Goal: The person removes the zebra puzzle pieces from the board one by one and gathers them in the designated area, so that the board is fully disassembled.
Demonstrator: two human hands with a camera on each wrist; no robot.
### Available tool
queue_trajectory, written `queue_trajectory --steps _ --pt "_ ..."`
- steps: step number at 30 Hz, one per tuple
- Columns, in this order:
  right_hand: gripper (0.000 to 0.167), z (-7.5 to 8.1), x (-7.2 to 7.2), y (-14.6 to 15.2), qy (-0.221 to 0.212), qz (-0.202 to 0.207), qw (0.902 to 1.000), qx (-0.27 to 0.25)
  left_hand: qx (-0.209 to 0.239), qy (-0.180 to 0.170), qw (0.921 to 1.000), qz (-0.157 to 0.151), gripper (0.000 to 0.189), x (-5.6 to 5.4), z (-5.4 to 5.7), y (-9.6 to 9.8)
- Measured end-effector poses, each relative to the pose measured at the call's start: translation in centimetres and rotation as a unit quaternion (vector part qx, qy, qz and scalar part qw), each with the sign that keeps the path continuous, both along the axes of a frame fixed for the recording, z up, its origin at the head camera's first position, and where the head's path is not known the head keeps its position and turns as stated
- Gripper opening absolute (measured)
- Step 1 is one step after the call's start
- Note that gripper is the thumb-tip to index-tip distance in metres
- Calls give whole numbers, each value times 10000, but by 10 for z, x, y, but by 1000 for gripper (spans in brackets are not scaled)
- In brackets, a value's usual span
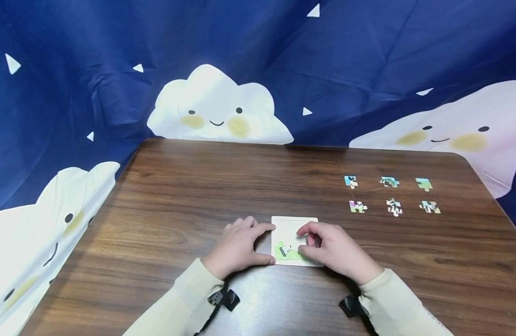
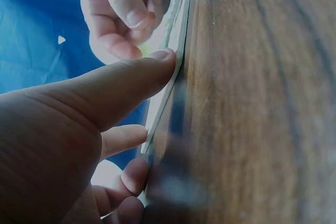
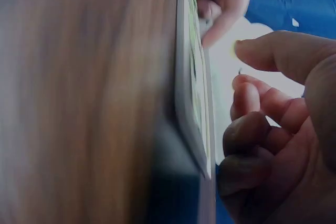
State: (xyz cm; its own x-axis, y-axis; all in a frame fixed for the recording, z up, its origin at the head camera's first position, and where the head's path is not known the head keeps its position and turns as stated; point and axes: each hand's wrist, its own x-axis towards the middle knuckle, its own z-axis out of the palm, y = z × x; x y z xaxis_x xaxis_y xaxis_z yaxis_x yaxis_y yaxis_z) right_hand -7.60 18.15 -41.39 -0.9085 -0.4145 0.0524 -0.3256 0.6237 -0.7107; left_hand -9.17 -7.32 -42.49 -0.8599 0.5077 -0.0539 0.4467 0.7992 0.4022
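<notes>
A small white puzzle board (image 1: pixel 291 225) lies on the table in front of the person. Along its lower part sit green jigsaw pieces (image 1: pixel 281 255) with a black-and-white figure. The left hand (image 1: pixel 237 247) rests at the board's left side, its thumb and index fingertips on the edge; the left wrist view shows the thumb (image 2: pixel 131 77) stretched out to the board. Over the right part of the board is the right hand (image 1: pixel 335 249), thumb and index finger apart. Nothing shows between those fingers (image 3: pixel 262 51) in the right wrist view. Part of the board is hidden beneath this hand.
Several loose jigsaw pieces lie in two rows at the table's back right, among them a green one (image 1: pixel 424 184) and a pink-and-green one (image 1: pixel 357 206). The brown wooden table (image 1: pixel 207 186) reaches back to a blue curtain (image 1: pixel 346 56) with white clouds.
</notes>
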Motion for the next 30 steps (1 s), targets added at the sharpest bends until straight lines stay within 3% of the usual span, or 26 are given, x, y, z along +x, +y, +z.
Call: queue_trajectory --steps 8,19,30 --pt "28 -3 5 -20 -7 385 9981 481 -12 67 10000 20 76 0 -1 0" --pt "24 -4 5 -26 301 284 9935 1057 33 143 9999 -5 74 0 -2 -1" --pt "25 -4 6 -26 423 345 9920 1137 44 164 9999 -1 74 0 -1 0"
